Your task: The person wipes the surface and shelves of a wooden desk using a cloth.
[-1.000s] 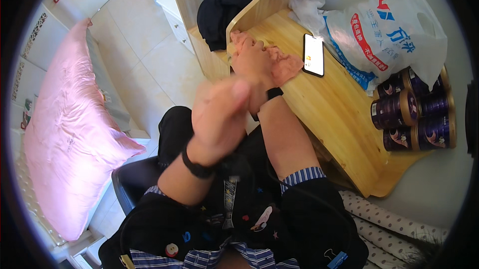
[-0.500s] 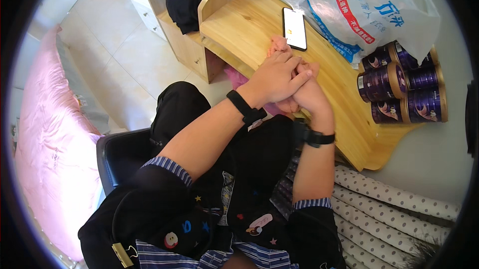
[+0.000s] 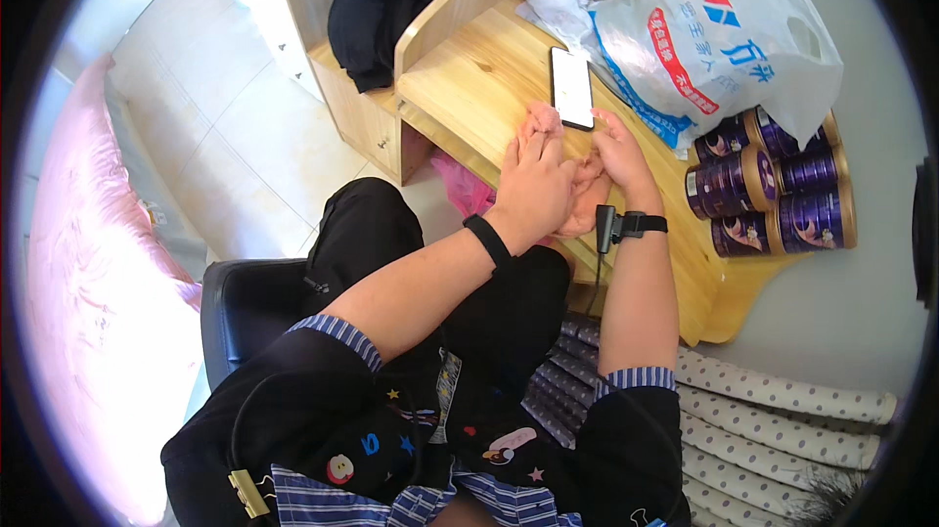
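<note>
A salmon-pink cloth (image 3: 591, 206) lies bunched at the near edge of the wooden desk. My left hand (image 3: 536, 187) rests on it, fingers stretched forward and laid flat over the fabric. Just to the right, my right hand (image 3: 626, 163) is at the cloth's right side, its fingers apart and partly bent. Its upper fingertips are near the lower end of a phone (image 3: 571, 87) with a lit white screen, which lies on the desk. Black bands circle both wrists, and a small dark device with a cable (image 3: 606, 230) is on the right one.
Purple cans with gold lids (image 3: 732, 185) are stacked at the desk's right, below a white plastic bag (image 3: 699, 53). A black cloth item (image 3: 377, 23) fills the left shelf. Pink bedding (image 3: 112, 312) is at far left, and dotted padded cushions (image 3: 782, 390) are at lower right.
My hands were stacked together over the cloth and have come apart. The right hand moved to the right, uncovering more of the cloth, while the left stays on it.
</note>
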